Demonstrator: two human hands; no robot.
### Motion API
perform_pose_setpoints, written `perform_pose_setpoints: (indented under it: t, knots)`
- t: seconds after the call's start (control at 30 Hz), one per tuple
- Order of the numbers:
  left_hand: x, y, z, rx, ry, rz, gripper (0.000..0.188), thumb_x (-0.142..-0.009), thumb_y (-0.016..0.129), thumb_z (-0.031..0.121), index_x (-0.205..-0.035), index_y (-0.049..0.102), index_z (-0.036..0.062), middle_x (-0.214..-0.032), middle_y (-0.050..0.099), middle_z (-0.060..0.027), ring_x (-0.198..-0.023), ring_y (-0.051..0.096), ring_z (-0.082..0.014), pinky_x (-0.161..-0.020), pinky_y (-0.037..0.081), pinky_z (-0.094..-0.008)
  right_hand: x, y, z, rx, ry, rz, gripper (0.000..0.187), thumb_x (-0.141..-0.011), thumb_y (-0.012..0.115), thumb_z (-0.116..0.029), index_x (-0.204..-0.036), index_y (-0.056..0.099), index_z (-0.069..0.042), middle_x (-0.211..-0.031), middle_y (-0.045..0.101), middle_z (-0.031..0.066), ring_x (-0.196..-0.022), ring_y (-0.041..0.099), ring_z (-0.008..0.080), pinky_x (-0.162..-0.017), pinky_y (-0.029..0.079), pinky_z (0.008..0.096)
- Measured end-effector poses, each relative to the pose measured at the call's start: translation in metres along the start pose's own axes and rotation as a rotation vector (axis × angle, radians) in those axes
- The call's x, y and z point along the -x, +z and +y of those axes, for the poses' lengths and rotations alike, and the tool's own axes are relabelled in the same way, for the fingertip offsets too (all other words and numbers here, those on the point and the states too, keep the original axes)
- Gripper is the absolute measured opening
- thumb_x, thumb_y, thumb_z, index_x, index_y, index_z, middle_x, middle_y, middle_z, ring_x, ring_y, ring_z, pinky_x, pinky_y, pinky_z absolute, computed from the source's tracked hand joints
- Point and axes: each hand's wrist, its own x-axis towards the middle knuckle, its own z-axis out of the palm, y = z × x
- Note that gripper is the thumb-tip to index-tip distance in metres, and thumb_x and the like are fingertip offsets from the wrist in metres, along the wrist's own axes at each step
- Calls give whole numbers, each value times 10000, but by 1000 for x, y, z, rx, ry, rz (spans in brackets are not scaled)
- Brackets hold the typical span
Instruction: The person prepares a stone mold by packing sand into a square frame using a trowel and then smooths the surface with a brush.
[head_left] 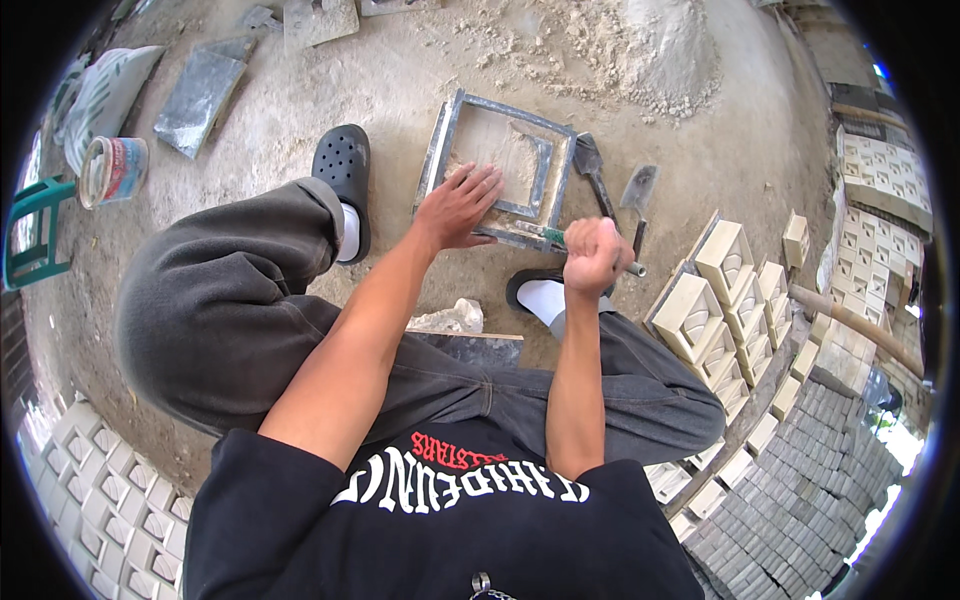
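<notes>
A square metal mould frame (515, 113) lies on the ground between my feet, with pale powder in it and an angled grey metal piece (543, 165) inside. My left hand (462, 205) rests on the near left part of the mould, fingers stretched out over it and holding nothing. At the mould's near right corner, my right hand (597, 257) is closed in a fist round a slim stick-like tool (553, 235) with a green section. Its left end reaches over the near edge of the mould; I cannot make out the tip.
Right of the mould lie a dark flat-bladed tool (588, 157) and a trowel (640, 187). A powder heap (660, 55) spreads beyond. Pale patterned blocks (725, 255) stand at the right. A bucket (115, 172), green stool (40, 235) and metal plate (203, 98) are at the left.
</notes>
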Motion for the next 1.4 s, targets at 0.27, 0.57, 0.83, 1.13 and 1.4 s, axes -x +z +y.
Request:
perform_pose_setpoints:
  t: [0.27,0.57,0.83,1.13,1.4]
  knots:
    - [-2,5,-6,1,0,25,928,-746,635,664,-1384,424,24,-1460,411,-113,-1387,333,-253,-1178,203,-423,-4,-3,-5,-82,20,17,431,-959,374,-111,-546,251,-97,-476,276,12,-421,226,112,-429,236,301]
    - [0,0,2,1,9,2,923,-751,632,661,-1381,425,19,-1462,408,-115,-1391,327,-258,-1181,201,-417,-2,-13,9,-28,45,117,450,-966,394,-120,-540,254,-83,-490,296,10,-440,260,101,-425,214,284]
    - [1,5,0,26,18,27,931,-754,631,661,-1391,412,18,-1469,400,-118,-1395,321,-256,-1184,196,-418,-6,-12,10,-36,109,27,446,-950,425,-98,-535,262,-78,-495,316,9,-447,281,97,-440,224,281]
    - [4,2,1,5,6,-8,929,-756,626,667,-1389,415,21,-1476,389,-121,-1398,315,-258,-1185,195,-420,-12,-7,5,-27,122,-36,428,-957,424,-116,-549,305,-62,-502,328,5,-444,279,90,-427,206,282]
    - [-1,0,-4,-24,2,-3,932,-761,619,671,-1394,409,21,-1478,389,-113,-1406,304,-253,-1185,192,-417,-16,-8,2,-6,137,15,441,-963,427,-113,-540,311,-69,-500,323,-10,-441,272,87,-436,219,283]
